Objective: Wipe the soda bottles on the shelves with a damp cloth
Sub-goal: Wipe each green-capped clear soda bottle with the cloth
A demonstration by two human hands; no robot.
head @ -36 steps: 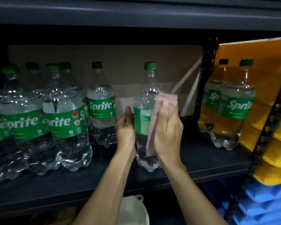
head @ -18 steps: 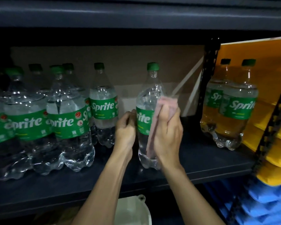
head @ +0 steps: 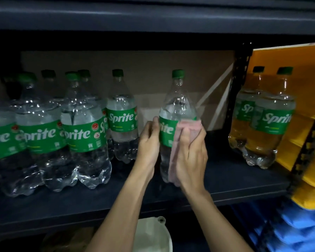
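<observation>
From the camera on our head we look at a dark metal shelf (head: 225, 179). In the middle stands a tall clear plastic soda bottle with a green cap and green label (head: 176, 99), apart from the others. Our left hand (head: 148, 142) curls round its left side at the label and holds it steady. Our right hand (head: 191, 153) bends its fingers round a folded pink cloth (head: 178, 135) and presses it on the bottle's right side, from the label down near the bottom. We think the bottle is full, so it is heavy. Its plastic gives a little when squeezed, and a wet cloth could make it slippery. The label band looks like the best place to hold. A bunch of the same bottles (head: 80, 124) stands close together on the left. Two more bottles (head: 269, 128) stand on the right, past a black post, in front of yellow bins (head: 313, 170). The back of the bottle and our fingertips behind it are hidden. We cannot tell if the cloth is damp. A white thing (head: 151, 233) below the shelf is cut off, and we cannot tell what it is.
</observation>
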